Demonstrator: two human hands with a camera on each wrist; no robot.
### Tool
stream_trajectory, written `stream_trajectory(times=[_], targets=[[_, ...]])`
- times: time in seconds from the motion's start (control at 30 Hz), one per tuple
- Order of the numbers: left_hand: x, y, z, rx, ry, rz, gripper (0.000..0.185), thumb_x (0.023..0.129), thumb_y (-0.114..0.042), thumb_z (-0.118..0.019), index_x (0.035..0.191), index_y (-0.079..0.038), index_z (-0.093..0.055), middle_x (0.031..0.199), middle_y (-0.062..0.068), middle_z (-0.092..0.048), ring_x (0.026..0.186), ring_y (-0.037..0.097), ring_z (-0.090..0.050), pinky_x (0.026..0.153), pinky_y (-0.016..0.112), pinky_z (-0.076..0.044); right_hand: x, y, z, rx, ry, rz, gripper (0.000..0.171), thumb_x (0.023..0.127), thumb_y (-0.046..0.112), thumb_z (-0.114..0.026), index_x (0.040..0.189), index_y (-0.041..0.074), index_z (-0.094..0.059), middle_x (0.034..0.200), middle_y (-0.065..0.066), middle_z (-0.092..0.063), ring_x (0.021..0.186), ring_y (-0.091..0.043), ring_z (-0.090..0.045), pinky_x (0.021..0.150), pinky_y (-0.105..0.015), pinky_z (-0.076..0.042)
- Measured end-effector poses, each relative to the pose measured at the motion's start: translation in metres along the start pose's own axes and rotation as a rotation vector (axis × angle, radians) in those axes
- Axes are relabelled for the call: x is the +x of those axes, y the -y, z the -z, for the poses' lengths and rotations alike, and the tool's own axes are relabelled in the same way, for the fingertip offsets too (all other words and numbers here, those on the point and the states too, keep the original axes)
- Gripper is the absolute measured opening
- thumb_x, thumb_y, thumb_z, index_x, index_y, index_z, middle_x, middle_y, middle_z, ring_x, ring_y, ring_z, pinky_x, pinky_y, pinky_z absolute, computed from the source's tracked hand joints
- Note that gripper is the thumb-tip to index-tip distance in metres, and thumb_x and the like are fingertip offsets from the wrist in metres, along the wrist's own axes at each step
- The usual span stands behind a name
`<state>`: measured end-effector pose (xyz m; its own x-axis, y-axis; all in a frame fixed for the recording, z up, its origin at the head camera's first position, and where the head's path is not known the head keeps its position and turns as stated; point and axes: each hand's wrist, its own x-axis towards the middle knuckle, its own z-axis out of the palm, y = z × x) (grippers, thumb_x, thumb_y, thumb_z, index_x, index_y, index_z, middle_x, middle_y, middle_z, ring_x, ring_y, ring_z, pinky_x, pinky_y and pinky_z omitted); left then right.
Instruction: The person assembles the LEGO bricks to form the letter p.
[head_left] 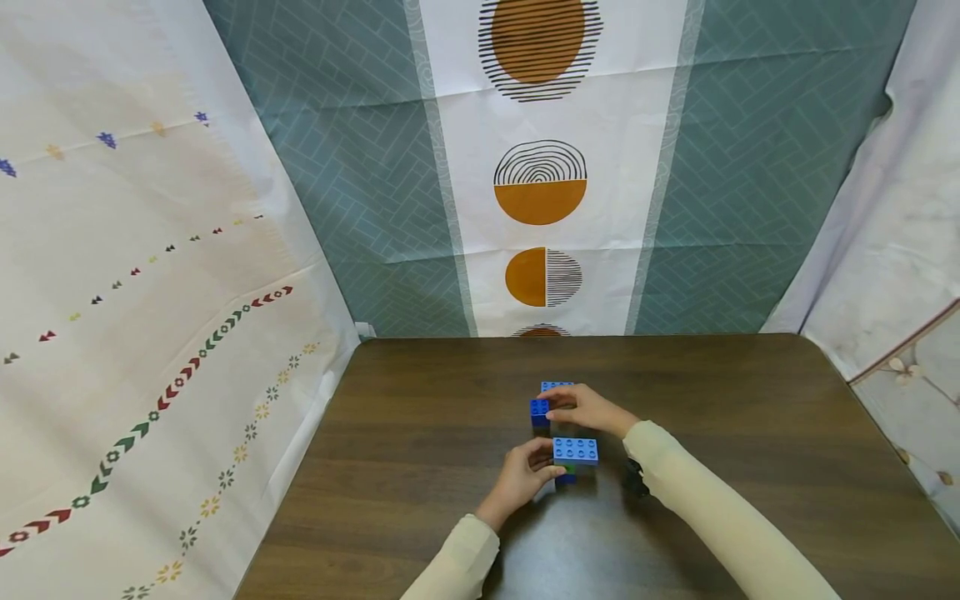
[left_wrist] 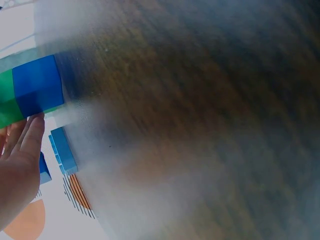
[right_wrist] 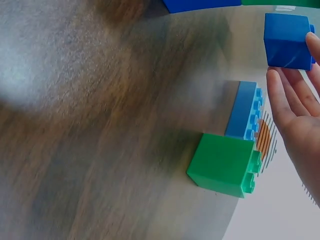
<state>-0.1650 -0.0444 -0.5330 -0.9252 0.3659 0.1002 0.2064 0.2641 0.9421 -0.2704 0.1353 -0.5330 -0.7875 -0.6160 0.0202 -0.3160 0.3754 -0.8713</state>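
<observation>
Two hands at work: left hand steadies the block stack mid-table with fingers touching its side, right hand pinches a dark blue block just beyond; a light grip risks dropping it.

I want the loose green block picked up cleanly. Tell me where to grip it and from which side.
Pinch the green block across its two smooth side walls, coming straight down over its studded top. In the right wrist view it adjoins the light blue brick on one side, so probably use the walls clear of it. The right hand is nearest.
</observation>
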Motion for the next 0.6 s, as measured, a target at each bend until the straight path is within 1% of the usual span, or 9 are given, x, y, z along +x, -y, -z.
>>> stream_trajectory(times=[0.1, 0.17, 0.27, 0.4, 0.6], targets=[[0.0, 0.0, 0.0, -0.011, 0.004, -0.005, 0.028, 0.077, -0.005, -0.066, 0.105, -0.003, -0.059, 0.1, 0.013, -0.062, 0.094, 0.024, -0.059, 0.081, 0.033, -0.049, -0.003, 0.002, 0.002, -0.006, -0.005, -0.005, 0.039, 0.086, 0.023, -0.059, 0.122, 0.009, -0.051, 0.115, -0.01, -0.056, 0.103, -0.025, -0.055, 0.085, -0.038, -0.047], [0.0, 0.0, 0.0, -0.016, 0.007, -0.008, 0.028, 0.078, -0.005, -0.066, 0.105, -0.003, -0.059, 0.1, 0.014, -0.062, 0.095, 0.024, -0.059, 0.081, 0.034, -0.049, -0.005, 0.003, 0.004, -0.009, -0.01, 0.005, 0.04, 0.086, 0.023, -0.058, 0.122, 0.008, -0.051, 0.115, -0.011, -0.056, 0.102, -0.025, -0.055, 0.086, -0.039, -0.047], [-0.001, 0.0, 0.0, -0.013, 0.007, 0.0, 0.028, 0.078, -0.005, -0.065, 0.105, -0.003, -0.059, 0.101, 0.014, -0.061, 0.095, 0.024, -0.059, 0.082, 0.035, -0.049, -0.009, 0.004, 0.006, -0.013, -0.019, 0.003, 0.04, 0.086, 0.024, -0.058, 0.122, 0.008, -0.051, 0.115, -0.01, -0.056, 0.102, -0.024, -0.055, 0.086, -0.039, -0.046], [-0.001, 0.0, -0.001, 0.002, 0.006, 0.004, 0.027, 0.078, -0.005, -0.065, 0.105, -0.003, -0.059, 0.1, 0.013, -0.062, 0.094, 0.023, -0.059, 0.081, 0.032, -0.049, -0.015, 0.008, 0.009, -0.011, -0.026, 0.005, 0.039, 0.086, 0.023, -0.058, 0.122, 0.01, -0.051, 0.117, -0.011, -0.054, 0.104, -0.026, -0.054, 0.087, -0.04, -0.046], [-0.001, -0.001, -0.001, -0.003, 0.005, 0.004, 0.028, 0.078, -0.004, -0.065, 0.105, -0.002, -0.059, 0.1, 0.014, -0.062, 0.095, 0.023, -0.059, 0.081, 0.031, -0.049, -0.024, 0.012, 0.014, 0.007, -0.039, 0.013, 0.039, 0.086, 0.023, -0.058, 0.122, 0.009, -0.051, 0.118, -0.015, -0.053, 0.105, -0.03, -0.053, 0.086, -0.043, -0.045]])
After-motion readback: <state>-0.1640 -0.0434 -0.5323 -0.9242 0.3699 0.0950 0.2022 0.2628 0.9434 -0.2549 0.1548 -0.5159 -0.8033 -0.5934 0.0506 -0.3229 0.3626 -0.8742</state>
